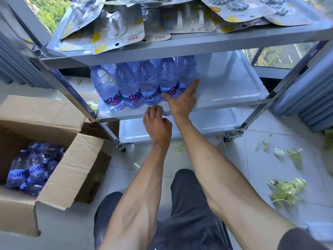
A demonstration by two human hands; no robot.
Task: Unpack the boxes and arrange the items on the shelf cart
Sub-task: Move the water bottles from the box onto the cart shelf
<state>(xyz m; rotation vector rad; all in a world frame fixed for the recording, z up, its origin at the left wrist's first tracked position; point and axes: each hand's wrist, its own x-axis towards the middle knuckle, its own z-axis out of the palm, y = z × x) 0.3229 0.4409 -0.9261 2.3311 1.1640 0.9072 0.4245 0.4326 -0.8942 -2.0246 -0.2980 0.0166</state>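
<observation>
With the right hand (pixel 182 98) laid flat and open against the rightmost bottle (pixel 186 76) on the cart's middle shelf (pixel 234 87) and the left hand (pixel 156 123) loosely curled, empty, the row should be squared gently leftward before more are taken from the box (pixel 59 177) at near left.

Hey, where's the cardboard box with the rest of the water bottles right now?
In the head view, the open cardboard box sits on the floor at lower left, left of the shelf cart and the person's left hand.
</observation>
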